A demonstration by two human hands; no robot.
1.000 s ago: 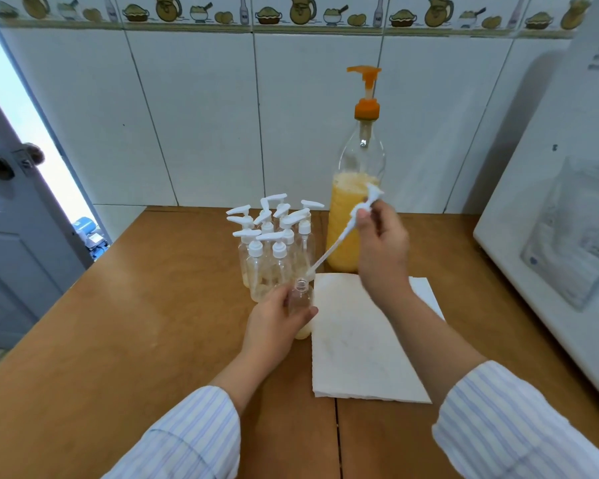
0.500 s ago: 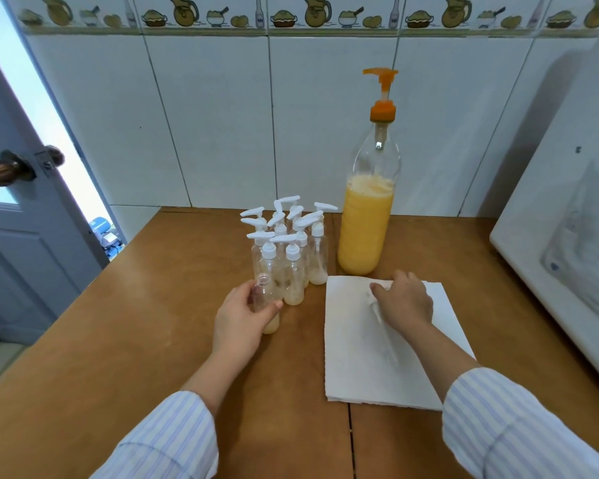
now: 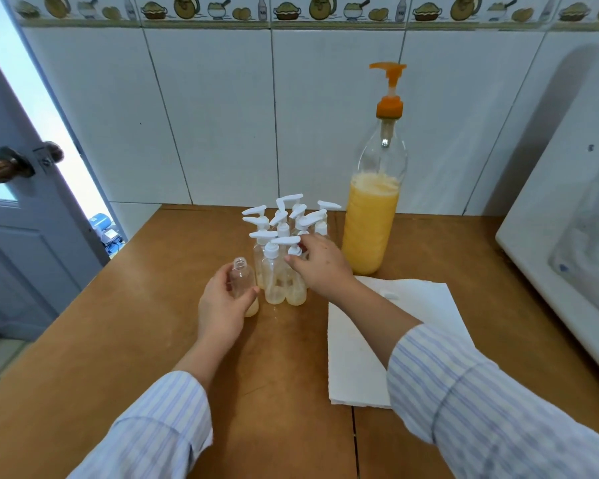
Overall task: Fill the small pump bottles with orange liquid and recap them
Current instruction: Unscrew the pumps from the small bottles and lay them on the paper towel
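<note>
Two hands at the bottle cluster, one bottle uncapped

One small uncapped bottle point(image 3: 243, 286) is gripped by the left hand point(image 3: 222, 307), fingers and thumb curled round its clear body; it stands upright on the wooden table point(image 3: 118, 323), with a little pale orange liquid seen at its base. Just at its 3 o'clock, a cluster of capped pump bottles point(image 3: 284, 254) is packed tightly together, white pump heads pointing various ways. The right hand point(image 3: 320, 262) is laid against the near right side of that cluster, thumb and fingers curled about the neck of the front bottle point(image 3: 295, 271); a pinch on it appears to be made, though the far fingers are hidden.

At 2 o'clock from the cluster, a tall bottle point(image 3: 372, 216) with an orange pump point(image 3: 389, 95) is stood close to the tiled wall point(image 3: 222, 115), roughly half filled with orange liquid. A white paper towel point(image 3: 360, 357) is spread flat at 5 o'clock from the cluster, its near edge reaching toward the table seam; a small white part point(image 3: 389, 294) is seen lying on its far end, partly hidden by the right forearm.

Open tabletop is left at 7 to 9 o'clock of the left hand, out to the table's left edge, beyond which a door point(image 3: 21, 236) is seen. At the right edge, a white appliance point(image 3: 567, 271) is set close to the towel.
</note>
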